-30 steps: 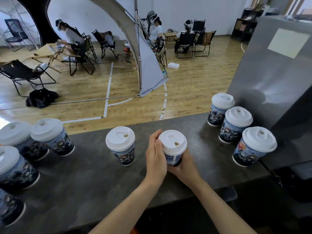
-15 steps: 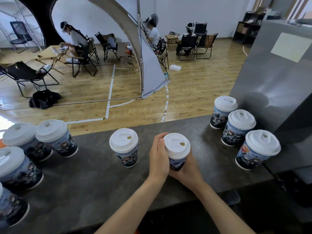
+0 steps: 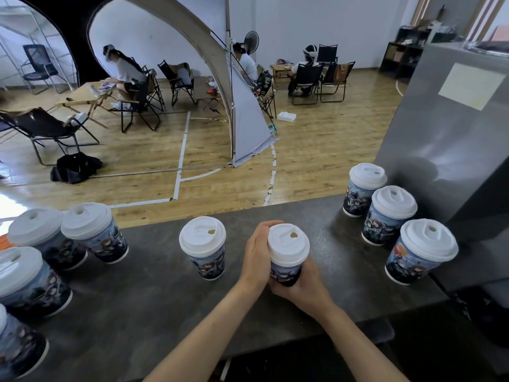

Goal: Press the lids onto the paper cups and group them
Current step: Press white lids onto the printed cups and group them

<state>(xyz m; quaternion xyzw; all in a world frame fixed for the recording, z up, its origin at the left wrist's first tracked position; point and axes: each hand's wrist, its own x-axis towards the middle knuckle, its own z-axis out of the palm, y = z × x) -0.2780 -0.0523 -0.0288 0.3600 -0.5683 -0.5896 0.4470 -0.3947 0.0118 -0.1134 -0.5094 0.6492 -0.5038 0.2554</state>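
Little shifts: left hand (image 3: 256, 255) and right hand (image 3: 303, 288) stay wrapped round the paper cup (image 3: 286, 271), mid-table (image 3: 165, 312). Its lid (image 3: 287, 244) looks seated. Grouping with the right-side trio (image 3: 385, 213) is likely outstanding.

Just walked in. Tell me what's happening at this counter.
A person at the dark counter holds one cup in both hands: the left hand wraps its side up by the lid, the right hand cups its base. The lid is on. A second cup, also lidded, stands alone just to its left. At the right, three cups with lids are grouped by the grey box, and a cluster sits at the far left.
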